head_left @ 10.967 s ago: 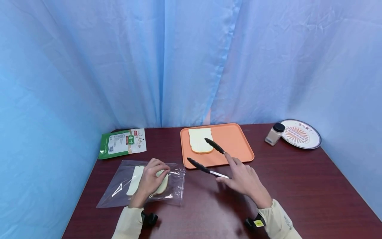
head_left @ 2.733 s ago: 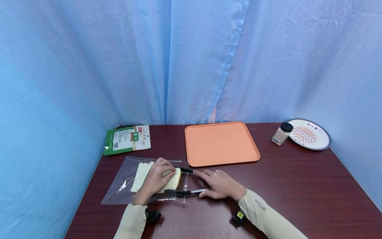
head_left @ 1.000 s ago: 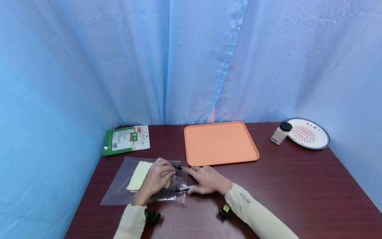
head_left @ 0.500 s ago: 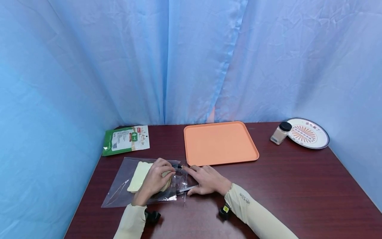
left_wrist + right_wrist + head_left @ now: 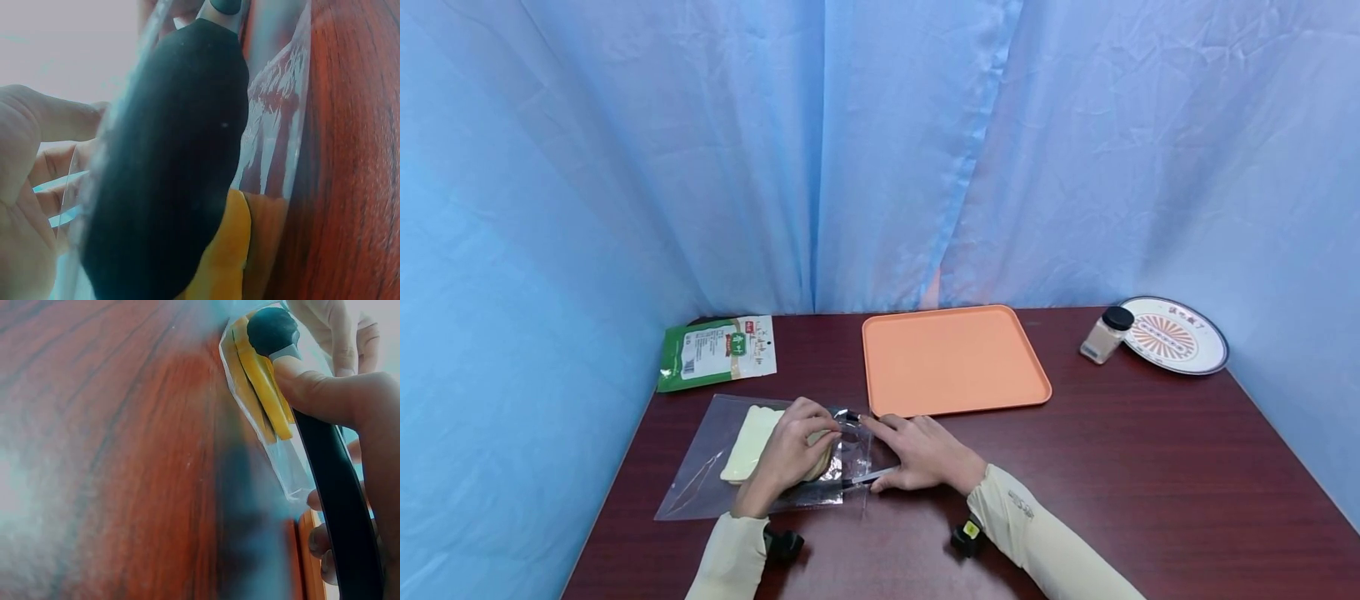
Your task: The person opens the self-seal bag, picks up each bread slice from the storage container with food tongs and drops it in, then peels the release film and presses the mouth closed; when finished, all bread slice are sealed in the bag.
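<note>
A clear plastic bag (image 5: 688,487) lies at the left front of the table with slices of bread (image 5: 749,442) inside, one resting over another. My left hand (image 5: 792,440) pinches the upper film near the bag's mouth and lifts it. My right hand (image 5: 922,452) holds tongs (image 5: 871,476), thumb on one arm and fingers on the other. Their black tips reach into the bag, mostly hidden by film and hand in the head view. In the left wrist view one black tongs tip (image 5: 169,162) sits behind the film, beside a yellow-brown crust (image 5: 228,244).
An orange tray (image 5: 955,360) lies just beyond my right hand. Behind the bag is a green and white packet (image 5: 718,354). At the far right a black-capped jar (image 5: 1105,336) leans against a patterned plate (image 5: 1206,350). Blue curtains (image 5: 737,167) surround the table.
The bread slice that lay on the orange tray has been carried in the tongs into the bag. My right hand has moved left to the bag's mouth; my left hand keeps pinching the film.
</note>
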The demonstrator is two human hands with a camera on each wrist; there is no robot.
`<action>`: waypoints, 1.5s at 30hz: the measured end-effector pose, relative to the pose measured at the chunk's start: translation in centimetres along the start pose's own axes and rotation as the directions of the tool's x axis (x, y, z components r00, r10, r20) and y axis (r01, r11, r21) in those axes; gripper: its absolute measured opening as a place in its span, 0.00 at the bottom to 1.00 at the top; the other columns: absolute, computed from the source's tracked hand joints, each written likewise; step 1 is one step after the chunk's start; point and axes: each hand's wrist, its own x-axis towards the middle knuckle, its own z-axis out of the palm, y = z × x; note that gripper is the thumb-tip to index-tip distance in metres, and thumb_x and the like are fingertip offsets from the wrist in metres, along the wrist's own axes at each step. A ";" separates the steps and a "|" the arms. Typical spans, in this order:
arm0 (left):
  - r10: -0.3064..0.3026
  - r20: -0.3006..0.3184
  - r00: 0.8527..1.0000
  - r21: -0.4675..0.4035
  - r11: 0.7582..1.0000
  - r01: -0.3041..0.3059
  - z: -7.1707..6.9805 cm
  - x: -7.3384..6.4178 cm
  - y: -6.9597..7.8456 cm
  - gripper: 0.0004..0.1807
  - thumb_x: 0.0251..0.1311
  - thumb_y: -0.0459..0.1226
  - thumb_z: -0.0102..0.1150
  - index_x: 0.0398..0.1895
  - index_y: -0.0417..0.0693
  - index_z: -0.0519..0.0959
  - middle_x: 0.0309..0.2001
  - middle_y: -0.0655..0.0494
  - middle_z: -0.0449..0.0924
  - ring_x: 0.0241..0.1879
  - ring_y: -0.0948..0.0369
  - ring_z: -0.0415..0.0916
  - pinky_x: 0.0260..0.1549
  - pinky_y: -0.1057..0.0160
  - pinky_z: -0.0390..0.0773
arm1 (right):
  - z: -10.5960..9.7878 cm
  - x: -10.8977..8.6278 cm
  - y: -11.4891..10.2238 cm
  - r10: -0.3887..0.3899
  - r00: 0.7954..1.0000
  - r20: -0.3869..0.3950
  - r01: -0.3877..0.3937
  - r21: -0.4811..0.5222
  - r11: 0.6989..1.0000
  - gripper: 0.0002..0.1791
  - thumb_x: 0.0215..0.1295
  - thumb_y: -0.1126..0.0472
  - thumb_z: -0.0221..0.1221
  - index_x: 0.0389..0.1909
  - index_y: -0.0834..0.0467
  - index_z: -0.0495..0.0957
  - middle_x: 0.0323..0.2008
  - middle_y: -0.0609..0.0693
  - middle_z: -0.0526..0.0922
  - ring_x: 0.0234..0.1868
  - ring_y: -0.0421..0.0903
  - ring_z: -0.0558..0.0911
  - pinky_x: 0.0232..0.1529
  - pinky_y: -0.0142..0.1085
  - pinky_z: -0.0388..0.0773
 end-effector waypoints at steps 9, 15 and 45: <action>0.010 -0.010 1.000 -0.007 1.000 -0.010 0.0 0.1 0.0 0.03 0.51 0.32 0.74 0.29 0.47 0.89 0.31 0.59 0.83 0.39 0.60 0.76 0.41 0.57 0.80 | -0.1 -1.2 0.3 0.020 0.999 -0.039 -0.020 0.011 1.000 0.57 0.46 0.23 0.64 0.72 0.54 0.66 0.53 0.50 0.83 0.27 0.45 0.83 0.31 0.38 0.81; 0.030 -0.023 0.999 -0.001 1.000 -0.030 0.0 0.0 -0.1 0.03 0.51 0.32 0.74 0.28 0.47 0.89 0.31 0.59 0.83 0.39 0.60 0.76 0.41 0.58 0.80 | -0.6 -2.2 0.7 0.033 0.998 -0.059 -0.031 0.022 0.999 0.57 0.45 0.23 0.65 0.72 0.54 0.67 0.53 0.49 0.82 0.25 0.44 0.81 0.30 0.38 0.80; -0.002 -0.010 1.000 -0.006 1.000 0.002 0.1 0.0 0.2 0.03 0.51 0.31 0.74 0.28 0.47 0.89 0.31 0.58 0.82 0.39 0.60 0.76 0.40 0.58 0.80 | -4.0 -10.1 2.9 0.248 0.963 -0.109 -0.234 0.128 0.964 0.55 0.44 0.32 0.73 0.71 0.55 0.68 0.48 0.51 0.84 0.17 0.27 0.56 0.25 0.26 0.65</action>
